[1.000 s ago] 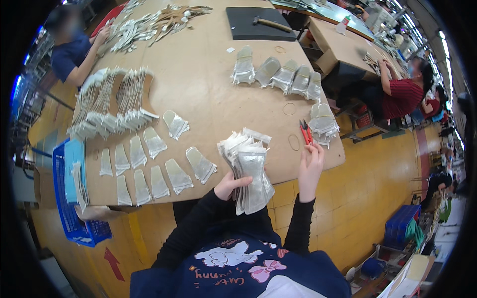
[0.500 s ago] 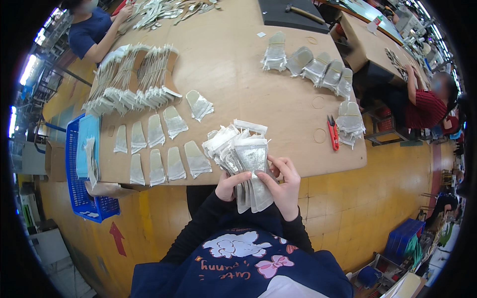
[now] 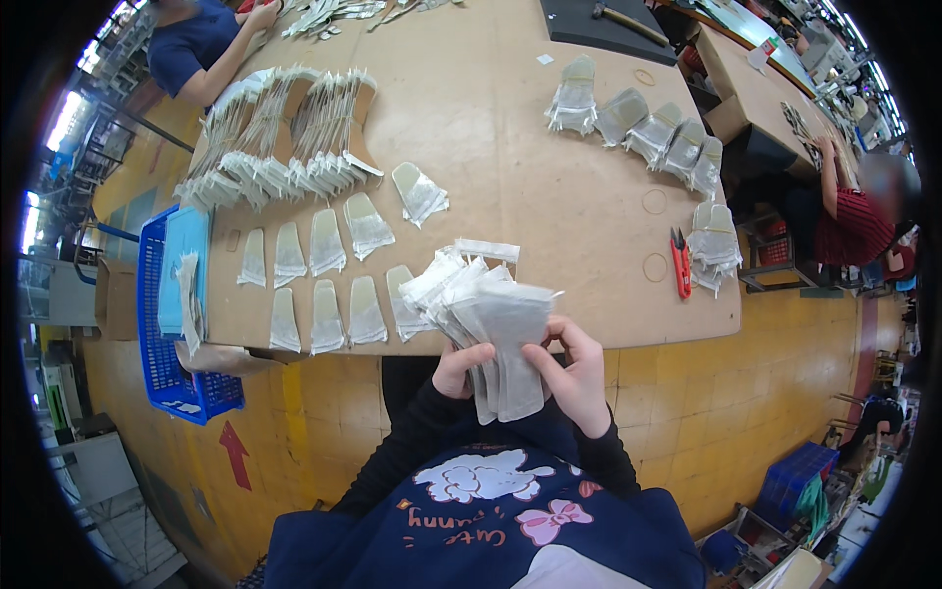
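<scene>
Both hands meet over the near edge of the broad tan wooden bench (image 3: 510,128), gripping one fanned stack of clear plastic pouches with pale card inserts (image 3: 486,314). The left hand (image 3: 461,371) clasps the stack from below, its fingers (image 3: 478,355) curled tight against the lower left of the pouches, while the right hand (image 3: 577,378) closes on the lower right, its fingers (image 3: 546,359) pinching the front pouch that hangs down past the bench edge. The top of the stack fans out leftward above the bench surface. Just left of the stack, two rows of single flat trapezoid pouches (image 3: 319,285) lie spread on the bench, apart from one another. Further from the person, toward the bench's far left, dense rows of overlapped pouches on brown card (image 3: 280,133) are laid out. A blue plastic crate (image 3: 167,334) sits against the left end of the bench, below its top. Right of the stack, near the bench's right edge, a small red pair of snips (image 3: 680,263) lies flat, with a small pile of pouches (image 3: 714,243) just beside it. More bundles of grey pouches (image 3: 638,123) sit at the far right part of the bench. Another person in a dark blue shirt (image 3: 196,49) works at the far left corner.
</scene>
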Available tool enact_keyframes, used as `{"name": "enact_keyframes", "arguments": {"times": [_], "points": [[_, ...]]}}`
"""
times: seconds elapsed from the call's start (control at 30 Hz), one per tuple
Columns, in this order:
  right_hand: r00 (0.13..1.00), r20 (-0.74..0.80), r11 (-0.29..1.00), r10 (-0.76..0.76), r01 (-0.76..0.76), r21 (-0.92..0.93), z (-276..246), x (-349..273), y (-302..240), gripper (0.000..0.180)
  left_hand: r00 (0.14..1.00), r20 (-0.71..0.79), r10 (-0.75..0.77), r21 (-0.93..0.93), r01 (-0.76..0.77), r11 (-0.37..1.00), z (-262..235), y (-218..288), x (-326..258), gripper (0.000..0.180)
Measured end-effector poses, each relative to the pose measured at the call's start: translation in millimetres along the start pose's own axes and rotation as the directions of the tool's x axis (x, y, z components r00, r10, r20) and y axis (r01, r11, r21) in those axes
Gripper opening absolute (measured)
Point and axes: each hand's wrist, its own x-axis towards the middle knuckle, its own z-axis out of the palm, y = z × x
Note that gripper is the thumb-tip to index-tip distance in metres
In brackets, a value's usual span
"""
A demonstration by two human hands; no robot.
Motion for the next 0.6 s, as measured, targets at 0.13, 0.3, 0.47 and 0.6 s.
{"name": "enact_keyframes", "arguments": {"times": [0.13,0.3,0.47,0.6], "points": [[0.978,-0.03,0.933,0.206,-0.187,0.308,1,-4,6,0.018,0.997,-0.065,-0.027,0.066,0.031,0.997,3,3,-2,0.057],[0.973,-0.212,0.989,-0.089,0.061,-0.132,11,-7,14,0.016,0.997,-0.054,-0.051,0.01,0.052,0.999,7,1,-2,0.049],[0.92,-0.241,0.901,-0.31,0.203,-0.384,14,-11,12,0.016,0.997,-0.077,-0.023,0.013,0.024,1.0,3,-4,-3,0.049],[0.951,-0.241,0.94,-0.191,0.107,-0.323,10,-11,6,0.017,0.993,-0.113,-0.013,0.065,0.02,0.998,5,-6,-3,0.05]]}}
